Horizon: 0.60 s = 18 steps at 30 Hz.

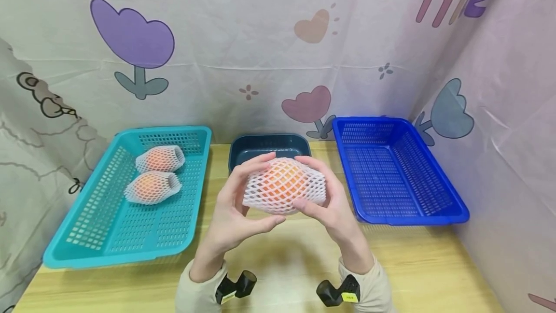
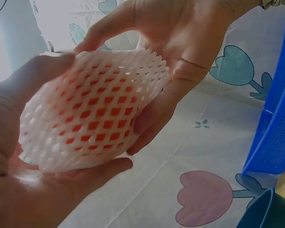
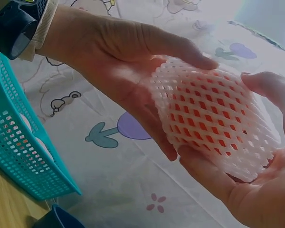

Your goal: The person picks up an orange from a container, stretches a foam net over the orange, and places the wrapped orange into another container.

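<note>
A round orange-coloured fruit in a white foam net sleeve is held up between both hands above the table. My left hand grips its left side, fingers over the top and thumb underneath. From the other side my right hand grips it, thumb pressed on the near face and fingers behind the top. The left wrist view shows the netted fruit with fingers of both hands around it; in the right wrist view the net covers the fruit, its ends close to the palms.
A teal basket on the left contains two more netted fruits. Behind the hands stands a small dark blue bin, partly hidden. A blue basket is on the right. A printed curtain hangs behind the wooden table.
</note>
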Each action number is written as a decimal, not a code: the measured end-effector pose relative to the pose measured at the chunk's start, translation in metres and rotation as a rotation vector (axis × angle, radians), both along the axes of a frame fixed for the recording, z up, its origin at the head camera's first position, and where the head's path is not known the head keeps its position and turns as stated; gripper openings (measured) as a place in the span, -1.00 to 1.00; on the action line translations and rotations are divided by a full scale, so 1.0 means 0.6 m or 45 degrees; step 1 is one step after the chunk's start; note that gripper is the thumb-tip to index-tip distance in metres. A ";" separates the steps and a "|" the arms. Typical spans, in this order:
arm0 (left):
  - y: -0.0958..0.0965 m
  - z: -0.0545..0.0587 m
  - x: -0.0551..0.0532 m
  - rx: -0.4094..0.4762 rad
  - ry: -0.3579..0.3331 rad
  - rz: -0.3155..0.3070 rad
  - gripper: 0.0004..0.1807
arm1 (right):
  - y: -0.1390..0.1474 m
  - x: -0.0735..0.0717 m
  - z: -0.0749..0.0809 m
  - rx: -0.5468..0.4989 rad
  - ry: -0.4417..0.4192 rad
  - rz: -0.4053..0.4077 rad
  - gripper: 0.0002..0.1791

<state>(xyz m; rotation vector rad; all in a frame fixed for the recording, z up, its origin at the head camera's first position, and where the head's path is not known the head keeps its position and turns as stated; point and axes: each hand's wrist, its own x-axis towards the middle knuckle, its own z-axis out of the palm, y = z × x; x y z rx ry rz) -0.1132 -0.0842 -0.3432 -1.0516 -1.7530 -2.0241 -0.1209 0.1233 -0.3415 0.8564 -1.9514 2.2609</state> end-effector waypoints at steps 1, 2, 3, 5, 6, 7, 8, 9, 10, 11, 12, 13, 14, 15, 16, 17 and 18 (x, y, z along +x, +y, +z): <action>-0.001 0.001 0.000 -0.008 -0.019 0.008 -0.05 | -0.001 0.000 -0.001 -0.009 0.008 -0.001 -0.23; -0.002 0.001 0.000 -0.011 -0.041 0.013 -0.04 | -0.002 -0.001 -0.001 -0.017 0.015 -0.002 -0.22; -0.003 0.002 0.001 -0.015 -0.068 0.020 -0.04 | -0.003 -0.001 -0.002 -0.023 0.024 -0.004 -0.22; -0.003 0.002 0.000 -0.026 -0.131 0.032 -0.05 | -0.004 -0.002 -0.002 -0.028 0.046 -0.015 -0.21; -0.003 0.002 0.001 -0.031 -0.162 0.037 -0.06 | -0.004 -0.002 -0.003 -0.030 0.054 -0.019 -0.20; -0.003 0.002 0.001 -0.036 -0.187 0.041 -0.07 | -0.004 -0.003 -0.004 -0.031 0.062 -0.020 -0.20; -0.003 0.002 0.001 -0.038 -0.208 0.044 -0.09 | -0.004 -0.004 -0.004 -0.030 0.080 -0.024 -0.20; -0.003 0.002 0.002 -0.044 -0.224 0.045 -0.10 | -0.004 -0.004 -0.005 -0.028 0.100 -0.030 -0.20; -0.003 0.001 0.003 -0.047 -0.237 0.042 -0.11 | -0.004 -0.005 -0.006 -0.028 0.115 -0.036 -0.20; -0.002 0.000 0.003 -0.054 -0.247 0.041 -0.11 | -0.004 -0.005 -0.007 -0.031 0.130 -0.039 -0.20; -0.002 0.000 0.003 -0.059 -0.251 0.038 -0.12 | -0.004 -0.005 -0.007 -0.035 0.147 -0.040 -0.19; -0.002 -0.001 0.003 -0.061 -0.255 0.037 -0.12 | -0.003 -0.006 -0.008 -0.040 0.169 -0.039 -0.19; -0.001 -0.001 0.003 -0.062 -0.255 0.035 -0.12 | -0.003 -0.007 -0.009 -0.044 0.190 -0.036 -0.18; -0.001 -0.002 0.003 -0.062 -0.259 0.033 -0.12 | -0.003 -0.007 -0.010 -0.049 0.206 -0.030 -0.18; 0.000 -0.003 0.003 -0.061 -0.261 0.032 -0.12 | -0.003 -0.008 -0.010 -0.056 0.222 -0.021 -0.18; 0.000 -0.003 0.003 -0.061 -0.260 0.031 -0.12 | -0.002 -0.009 -0.010 -0.064 0.240 -0.010 -0.18; 0.000 -0.003 0.003 -0.057 -0.262 0.028 -0.12 | -0.002 -0.010 -0.010 -0.074 0.253 0.004 -0.18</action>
